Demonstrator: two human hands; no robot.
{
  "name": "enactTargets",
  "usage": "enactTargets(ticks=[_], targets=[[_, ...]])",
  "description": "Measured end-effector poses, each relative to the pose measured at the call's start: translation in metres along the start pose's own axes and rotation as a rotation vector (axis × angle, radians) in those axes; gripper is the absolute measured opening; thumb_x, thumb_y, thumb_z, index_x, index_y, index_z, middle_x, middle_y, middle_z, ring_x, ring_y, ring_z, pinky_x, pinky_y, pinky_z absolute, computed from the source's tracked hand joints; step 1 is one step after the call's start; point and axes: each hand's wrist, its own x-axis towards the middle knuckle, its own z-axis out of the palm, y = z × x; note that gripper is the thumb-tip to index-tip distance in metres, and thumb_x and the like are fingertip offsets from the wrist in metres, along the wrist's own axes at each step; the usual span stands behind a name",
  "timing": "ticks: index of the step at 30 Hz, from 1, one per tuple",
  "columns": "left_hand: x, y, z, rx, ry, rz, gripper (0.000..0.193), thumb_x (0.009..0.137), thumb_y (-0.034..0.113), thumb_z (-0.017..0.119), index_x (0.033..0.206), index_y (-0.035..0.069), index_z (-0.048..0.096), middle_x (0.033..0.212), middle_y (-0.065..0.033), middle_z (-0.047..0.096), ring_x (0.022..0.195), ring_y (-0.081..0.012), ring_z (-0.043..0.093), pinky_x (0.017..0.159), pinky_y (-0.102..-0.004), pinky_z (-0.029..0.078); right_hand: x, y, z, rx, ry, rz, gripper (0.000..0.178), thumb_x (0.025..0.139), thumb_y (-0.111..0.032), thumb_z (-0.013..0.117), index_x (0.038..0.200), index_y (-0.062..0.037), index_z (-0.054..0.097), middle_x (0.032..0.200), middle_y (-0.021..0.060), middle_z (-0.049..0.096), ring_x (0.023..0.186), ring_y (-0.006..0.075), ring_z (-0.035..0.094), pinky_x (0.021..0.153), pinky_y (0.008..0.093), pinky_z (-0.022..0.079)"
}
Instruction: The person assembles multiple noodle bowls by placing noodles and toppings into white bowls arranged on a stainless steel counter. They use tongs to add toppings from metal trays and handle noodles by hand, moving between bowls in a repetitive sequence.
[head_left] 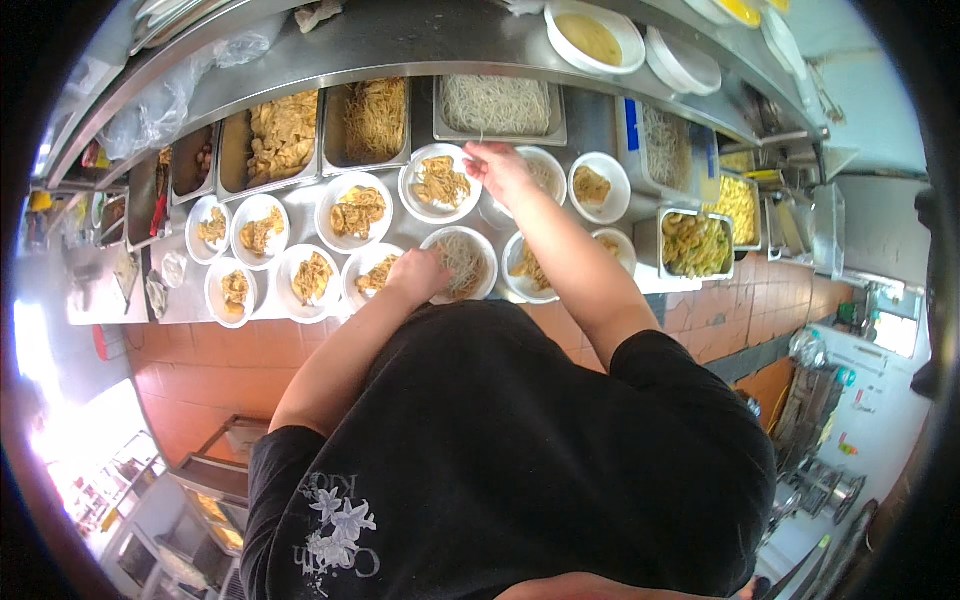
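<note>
Noodles (463,268) or brown food (440,185) in white bowls (409,182)

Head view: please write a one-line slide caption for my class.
Left hand at a bowl of pale strands, right hand by a bowl of brown food.

Twelve white bowls (617,200) spread from ten to two o'clock — six in the back row, six in front. Two hands: one left hand (418,273), one right hand (497,172). One meat pan (236,155) at ten, one brown-noodle pan (336,125) at eleven, one white-noodle pan (515,139) at twelve, one greens pan (648,248) toward three — and one soup bowl (602,68) at one.
</note>
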Motion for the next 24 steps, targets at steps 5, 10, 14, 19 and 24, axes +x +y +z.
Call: enactTargets(ticks=[5,10,14,19,24], targets=[[-0.016,-0.005,0.001,-0.138,0.162,0.120,0.021,0.094,0.024,0.069,0.109,0.009,0.069,0.096,-0.0163,0.072,0.090,-0.0375,0.072,0.078,-0.0485,0.059,0.008,-0.036,-0.005,-0.931,0.144,-0.346,0.015,0.097,-0.015,0.073,0.107,-0.0048,0.070,0.089,0.0100,0.072,0.078,0.0216,0.069,0.076,0.0367,0.059],[0.013,-0.006,0.021,0.016,0.393,0.569,0.028,0.092,0.014,0.065,0.119,0.010,0.066,0.136,-0.0109,0.059,0.118,-0.0329,0.064,0.092,-0.0434,0.058,0.047,-0.092,0.003,-1.945,0.327,-1.027,0.059,0.090,-0.038,0.077,0.141,-0.0120,0.060,0.156,0.0212,0.047,0.139,0.0436,0.049,0.111,0.0514,0.046],[0.020,-0.010,0.046,0.244,0.113,0.498,0.012,0.092,0.017,0.063,0.101,0.010,0.068,0.113,-0.0087,0.067,0.109,-0.0325,0.067,0.091,-0.0437,0.057,0.069,-0.098,0.016,-2.155,0.203,-0.545,0.079,0.088,-0.043,0.079,0.154,-0.0158,0.047,0.166,0.0168,0.034,0.149,0.0460,0.034,0.120,0.0518,0.037],[0.008,-0.027,0.043,-0.004,0.080,0.510,0.011,0.093,0.021,0.063,0.092,0.011,0.067,0.093,-0.0082,0.068,0.095,-0.0320,0.070,0.082,-0.0459,0.057,0.097,-0.116,0.010,-2.239,0.018,-0.421,0.066,0.090,-0.039,0.074,0.148,-0.0157,0.054,0.139,0.0220,0.062,0.128,0.0435,0.058,0.105,0.0517,0.051],[-0.003,-0.015,0.025,-0.139,0.216,0.469,0.012,0.095,0.022,0.063,0.091,0.010,0.065,0.090,-0.0099,0.067,0.088,-0.0343,0.070,0.075,-0.0486,0.058,0.094,-0.125,-0.007,-2.204,0.149,-0.673,0.042,0.094,-0.028,0.068,0.133,-0.0137,0.065,0.116,0.0186,0.074,0.104,0.0394,0.071,0.092,0.0511,0.057]])
